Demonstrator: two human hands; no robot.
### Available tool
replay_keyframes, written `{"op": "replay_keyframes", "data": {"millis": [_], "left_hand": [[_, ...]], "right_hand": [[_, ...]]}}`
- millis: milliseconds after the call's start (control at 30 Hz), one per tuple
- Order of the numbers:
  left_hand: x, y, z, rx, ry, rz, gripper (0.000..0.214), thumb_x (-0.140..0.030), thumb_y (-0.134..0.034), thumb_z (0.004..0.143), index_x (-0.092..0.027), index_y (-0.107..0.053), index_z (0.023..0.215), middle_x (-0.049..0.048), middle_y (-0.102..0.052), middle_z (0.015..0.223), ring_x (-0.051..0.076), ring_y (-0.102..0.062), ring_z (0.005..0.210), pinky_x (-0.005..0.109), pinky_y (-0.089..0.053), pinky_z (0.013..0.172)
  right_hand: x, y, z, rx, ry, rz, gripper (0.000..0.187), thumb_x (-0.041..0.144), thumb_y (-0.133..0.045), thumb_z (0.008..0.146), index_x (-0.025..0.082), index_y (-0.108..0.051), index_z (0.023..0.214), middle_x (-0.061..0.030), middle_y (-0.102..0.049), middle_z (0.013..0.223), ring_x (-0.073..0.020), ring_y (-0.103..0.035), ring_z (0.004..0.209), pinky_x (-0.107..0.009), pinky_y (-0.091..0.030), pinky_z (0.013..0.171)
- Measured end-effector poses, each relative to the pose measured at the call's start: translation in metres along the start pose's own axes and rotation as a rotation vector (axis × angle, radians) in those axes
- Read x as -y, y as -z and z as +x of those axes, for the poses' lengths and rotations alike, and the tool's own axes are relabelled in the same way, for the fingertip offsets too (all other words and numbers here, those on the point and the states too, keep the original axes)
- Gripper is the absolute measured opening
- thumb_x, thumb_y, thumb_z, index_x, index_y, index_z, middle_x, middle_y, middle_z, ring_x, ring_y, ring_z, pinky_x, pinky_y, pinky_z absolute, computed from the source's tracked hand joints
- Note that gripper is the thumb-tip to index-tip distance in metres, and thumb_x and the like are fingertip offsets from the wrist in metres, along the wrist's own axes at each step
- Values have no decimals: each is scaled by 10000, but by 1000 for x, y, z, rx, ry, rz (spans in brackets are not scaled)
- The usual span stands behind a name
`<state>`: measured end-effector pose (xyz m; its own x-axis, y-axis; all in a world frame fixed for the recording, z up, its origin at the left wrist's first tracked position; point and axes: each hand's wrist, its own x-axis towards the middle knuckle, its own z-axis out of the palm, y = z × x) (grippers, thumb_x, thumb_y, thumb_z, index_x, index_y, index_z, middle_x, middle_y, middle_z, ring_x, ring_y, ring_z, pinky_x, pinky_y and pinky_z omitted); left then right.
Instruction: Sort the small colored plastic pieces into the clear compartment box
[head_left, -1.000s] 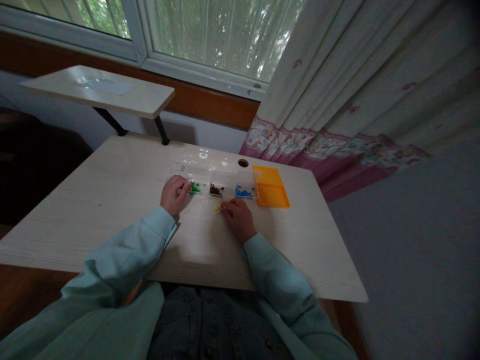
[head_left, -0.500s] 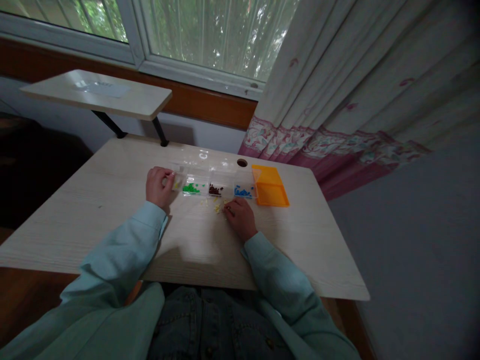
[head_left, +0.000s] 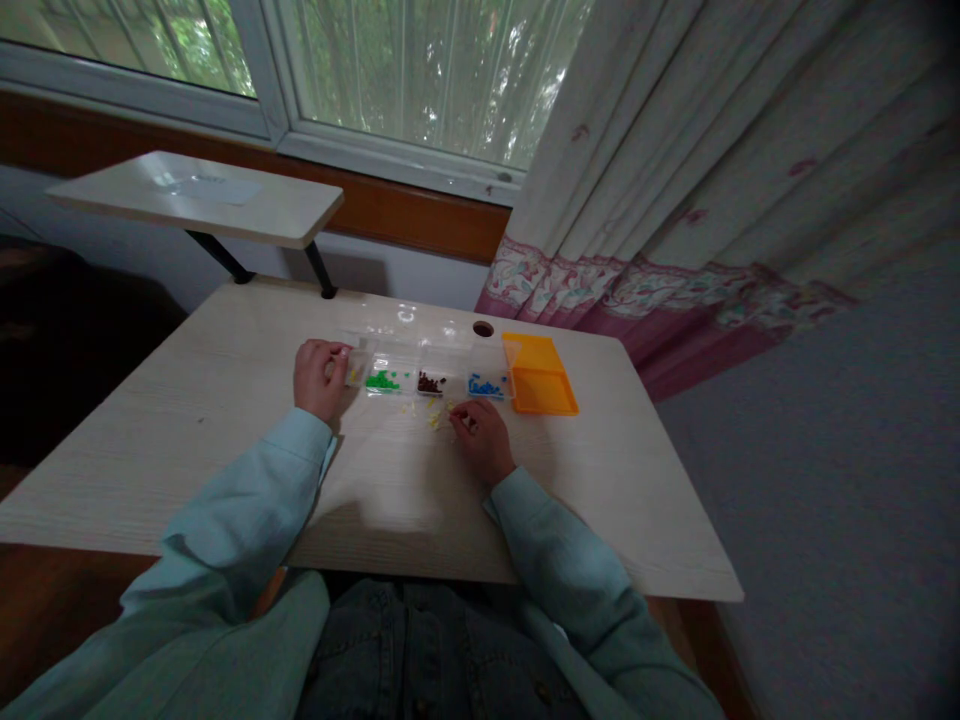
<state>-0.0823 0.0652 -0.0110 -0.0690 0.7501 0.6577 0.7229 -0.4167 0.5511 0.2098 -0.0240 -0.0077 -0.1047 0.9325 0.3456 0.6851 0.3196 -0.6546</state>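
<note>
A clear compartment box (head_left: 455, 378) lies on the table with its see-through lid raised behind it. Inside are small green pieces (head_left: 382, 381), dark brown pieces (head_left: 430, 383) and blue pieces (head_left: 487, 386) in separate compartments. A few yellow bits show in the leftmost one. My left hand (head_left: 319, 380) is closed round the box's left end. Loose yellow pieces (head_left: 435, 414) are scattered on the tabletop in front of the box. Right beside them, my right hand (head_left: 482, 437) has its thumb and fingers pinched together; whatever is between them is too small to make out.
An orange open case (head_left: 545, 391) lies right of the box on the pale table (head_left: 600, 480). Behind is a round cable hole (head_left: 483, 328). A raised shelf (head_left: 202, 195) on black posts stands at the back left. A curtain (head_left: 645, 270) hangs at the back right.
The view has tilted up slightly. My right hand's fingertips have shifted a little beside the yellow pieces. My left hand stays at the box's left end.
</note>
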Motion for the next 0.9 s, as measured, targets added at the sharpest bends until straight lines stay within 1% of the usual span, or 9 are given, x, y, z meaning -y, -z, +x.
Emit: {"op": "replay_keyframes", "data": {"millis": [67, 133, 267, 367, 467, 600, 700, 833, 900], "left_hand": [[-14, -6, -7, 82, -71, -44, 241, -357, -475, 932, -197, -654, 958, 73, -589, 898, 221, -535, 925, 378, -426, 853], [-33, -13, -16, 224, -168, -110, 227, -348, -477, 932, -204, -649, 966, 70, -602, 902, 219, -541, 932, 384, -434, 854], [-71, -26, -35, 475, -342, -226, 245, -371, -522, 910, -214, -625, 1067, 88, -619, 1007, 232, -542, 996, 406, -446, 893], [-86, -33, -43, 587, -404, -278, 339, -420, -578, 877, -198, -586, 1133, 100, -617, 1044, 238, -547, 1003, 394, -465, 878], [-90, -36, -47, 605, -413, -289, 326, -426, -575, 880, -177, -573, 1091, 99, -622, 1009, 236, -553, 968, 390, -471, 854], [-89, -35, -48, 602, -374, -278, 237, -419, -544, 903, -193, -585, 962, 75, -625, 925, 223, -556, 906, 372, -468, 805], [-90, -35, -48, 588, -375, -272, 231, -418, -526, 914, -196, -591, 901, 67, -621, 880, 214, -557, 870, 358, -461, 780], [-91, -34, -49, 552, -385, -289, 231, -405, -513, 923, -190, -589, 888, 64, -625, 860, 205, -559, 856, 346, -456, 777], [-91, -33, -48, 539, -373, -289, 227, -400, -508, 926, -191, -585, 883, 60, -622, 849, 201, -559, 852, 340, -453, 773]], "right_hand": [[1, -2, 0, -13, -51, 80, 107, 265, -584, 855, 189, -658, 839, -39, -611, 813, -156, -521, 687, -284, -445, 680], [1, -4, 1, -23, -93, 151, 142, 314, -601, 845, 187, -660, 828, -30, -603, 791, -149, -514, 673, -274, -436, 651], [2, -6, 0, -15, -149, 258, 210, 396, -612, 833, 193, -656, 809, -16, -588, 764, -146, -512, 675, -267, -425, 629], [4, -7, -1, -3, -182, 349, 243, 433, -621, 823, 193, -647, 797, -9, -590, 751, -146, -518, 679, -270, -426, 642], [8, -7, -1, 38, -218, 447, 259, 450, -644, 802, 192, -635, 778, 5, -580, 711, -142, -515, 659, -267, -421, 630], [14, -7, -1, 115, -247, 557, 272, 461, -647, 793, 196, -622, 739, 13, -561, 671, -138, -506, 638, -265, -412, 617], [17, -6, -2, 153, -272, 632, 304, 501, -633, 793, 200, -623, 747, 18, -539, 632, -139, -497, 611, -265, -405, 586], [18, -5, -4, 178, -289, 635, 338, 529, -613, 806, 201, -617, 726, 32, -489, 579, -128, -459, 555, -257, -374, 538], [17, -4, -5, 185, -272, 605, 347, 526, -585, 832, 198, -622, 725, 27, -496, 590, -125, -459, 555, -253, -373, 535]]}}
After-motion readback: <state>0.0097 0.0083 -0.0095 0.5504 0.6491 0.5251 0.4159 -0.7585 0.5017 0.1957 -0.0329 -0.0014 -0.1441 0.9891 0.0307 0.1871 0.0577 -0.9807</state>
